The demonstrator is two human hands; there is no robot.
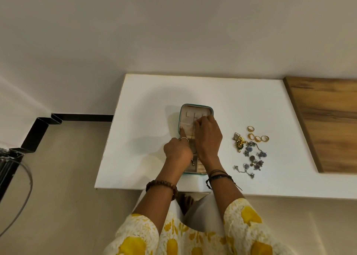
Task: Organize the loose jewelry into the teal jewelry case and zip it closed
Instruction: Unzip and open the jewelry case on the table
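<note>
The teal jewelry case (197, 106) lies open on the white table (146, 119), its beige lining and hooks showing in the far half. Both hands are over the case. My left hand (177, 150) presses its index finger onto the lining of the lid half, with the other fingers curled. My right hand (207, 137) pinches a thin gold chain near the hooks; the chain runs down between the two hands. To the right of the case lie several gold rings (257, 136), a gold brooch-like piece (239, 141) and several silver earrings with blue stones (253, 158).
A wooden panel (326, 123) covers the table's right end. The table's near edge runs just below my wrists. A black skirting strip (85, 118) and a wire hoop (17, 193) are on the floor to the left.
</note>
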